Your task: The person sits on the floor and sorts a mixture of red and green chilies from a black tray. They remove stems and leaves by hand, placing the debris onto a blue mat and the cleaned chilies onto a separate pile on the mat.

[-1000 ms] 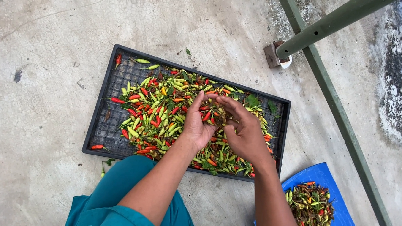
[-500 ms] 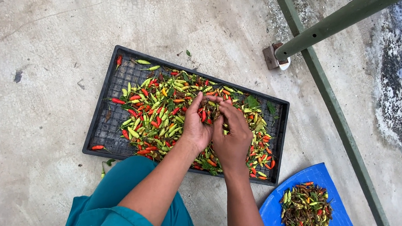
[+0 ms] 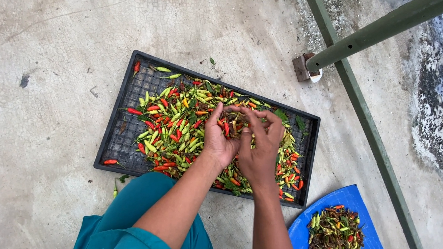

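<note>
A black mesh tray lies on the concrete floor, covered with several red, green and yellow chillies. My left hand is cupped palm up over the tray's middle and holds a small heap of chillies and dark bits. My right hand is beside it, fingers curled over that same heap and touching it. Both forearms reach in from the bottom of the view.
A blue sheet at the bottom right carries a pile of dark, mixed chillies. A green metal post and a green rail cross the right side. My teal clothing fills the bottom. A stray chilli lies off the tray.
My right hand has drawn in from the right and closed against the left over the tray's middle. The view has shifted slightly, showing more of the blue sheet.
</note>
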